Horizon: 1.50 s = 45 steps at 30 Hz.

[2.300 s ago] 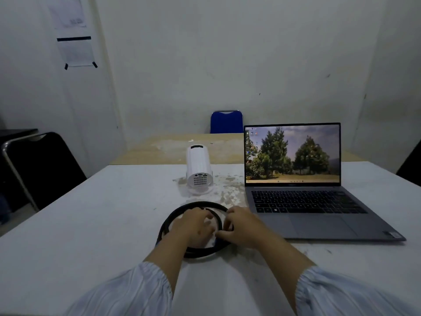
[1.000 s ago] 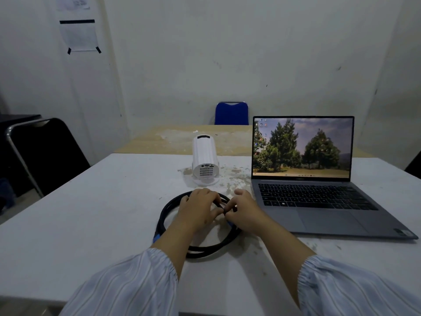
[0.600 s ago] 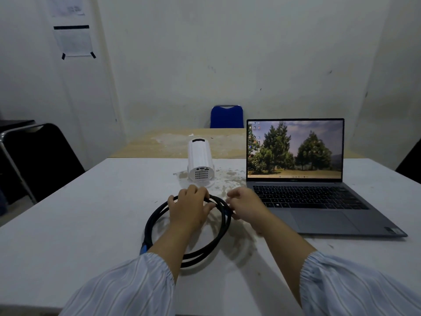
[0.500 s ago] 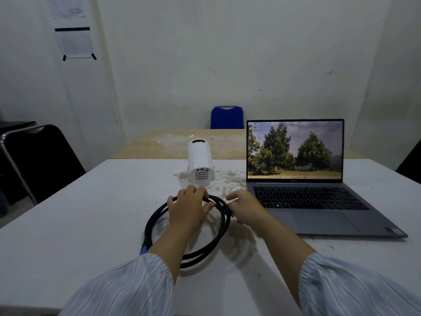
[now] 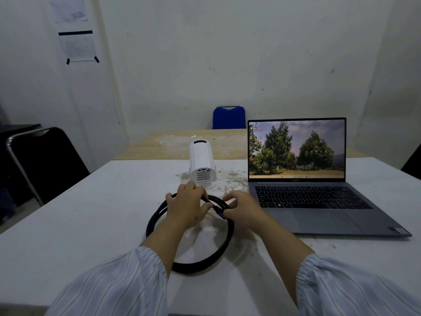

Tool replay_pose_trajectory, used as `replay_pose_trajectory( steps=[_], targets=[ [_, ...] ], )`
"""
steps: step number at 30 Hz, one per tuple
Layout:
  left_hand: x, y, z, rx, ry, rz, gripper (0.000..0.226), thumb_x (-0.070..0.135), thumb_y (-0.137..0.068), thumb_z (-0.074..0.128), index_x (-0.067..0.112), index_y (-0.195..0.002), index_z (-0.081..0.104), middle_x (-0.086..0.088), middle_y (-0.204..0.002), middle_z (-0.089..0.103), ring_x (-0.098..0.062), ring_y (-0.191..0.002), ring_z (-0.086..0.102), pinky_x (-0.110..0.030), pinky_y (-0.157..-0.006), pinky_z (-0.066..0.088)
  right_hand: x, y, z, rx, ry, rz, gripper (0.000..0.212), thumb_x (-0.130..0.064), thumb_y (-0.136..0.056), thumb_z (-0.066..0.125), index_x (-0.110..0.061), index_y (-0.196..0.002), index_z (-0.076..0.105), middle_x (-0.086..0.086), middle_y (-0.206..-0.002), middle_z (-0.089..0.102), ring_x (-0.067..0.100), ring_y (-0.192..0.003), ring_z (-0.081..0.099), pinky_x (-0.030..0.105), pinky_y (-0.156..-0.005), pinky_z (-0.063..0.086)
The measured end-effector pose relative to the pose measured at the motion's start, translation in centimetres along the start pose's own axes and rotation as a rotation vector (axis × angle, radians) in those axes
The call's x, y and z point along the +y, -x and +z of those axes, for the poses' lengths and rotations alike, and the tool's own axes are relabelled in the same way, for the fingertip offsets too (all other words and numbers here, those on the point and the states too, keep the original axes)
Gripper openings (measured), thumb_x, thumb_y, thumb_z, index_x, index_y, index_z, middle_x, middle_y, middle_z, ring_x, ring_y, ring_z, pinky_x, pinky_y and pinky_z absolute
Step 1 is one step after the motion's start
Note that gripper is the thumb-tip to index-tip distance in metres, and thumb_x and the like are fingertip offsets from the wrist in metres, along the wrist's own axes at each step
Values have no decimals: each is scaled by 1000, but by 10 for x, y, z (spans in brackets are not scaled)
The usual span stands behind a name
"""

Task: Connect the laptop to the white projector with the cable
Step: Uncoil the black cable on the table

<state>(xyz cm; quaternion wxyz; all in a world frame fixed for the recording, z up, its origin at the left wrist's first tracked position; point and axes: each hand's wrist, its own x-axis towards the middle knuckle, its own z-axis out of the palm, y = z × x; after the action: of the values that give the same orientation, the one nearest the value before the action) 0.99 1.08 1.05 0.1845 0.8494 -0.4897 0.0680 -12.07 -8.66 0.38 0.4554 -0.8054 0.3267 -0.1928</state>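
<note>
A black cable [image 5: 224, 245] lies coiled in a loop on the white table [image 5: 91, 224], in front of the white projector [image 5: 202, 164]. The projector's vented rear face with its ports points toward me. To the right stands the open grey laptop [image 5: 314, 201], its screen showing trees. My left hand [image 5: 188, 207] rests over the far side of the coil, fingers closed on the strands. My right hand [image 5: 242, 209] pinches the cable close by, at a blue-tinted plug end. Both hands sit between the projector and the laptop's left edge.
A black folding chair [image 5: 43, 163] stands at the table's left side. A second, tan table [image 5: 173, 144] and a blue chair [image 5: 229, 117] lie behind. Another dark chair edge [image 5: 413, 160] shows at far right. Worn, stained patches mark the tabletop around the projector.
Both hands have stayed on the far side of the coil. The right hand has closed in on the cable beside the left hand. The coil has opened out wider since the first frame.
</note>
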Motion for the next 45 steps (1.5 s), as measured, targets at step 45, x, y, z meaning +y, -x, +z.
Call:
replay_pose_trajectory(
  steps=[45],
  targets=[
    [-58,25,-55,-277,744,-352,19,18,-95,40,14,-85,56,1,-50,59,-14,-45,61,-29,-62,47,-32,1,13,282,-284,-126,12,-10,-93,44,-12,-96,56,-1,-80,56,10,-66,48,23,-55,37]
  ],
)
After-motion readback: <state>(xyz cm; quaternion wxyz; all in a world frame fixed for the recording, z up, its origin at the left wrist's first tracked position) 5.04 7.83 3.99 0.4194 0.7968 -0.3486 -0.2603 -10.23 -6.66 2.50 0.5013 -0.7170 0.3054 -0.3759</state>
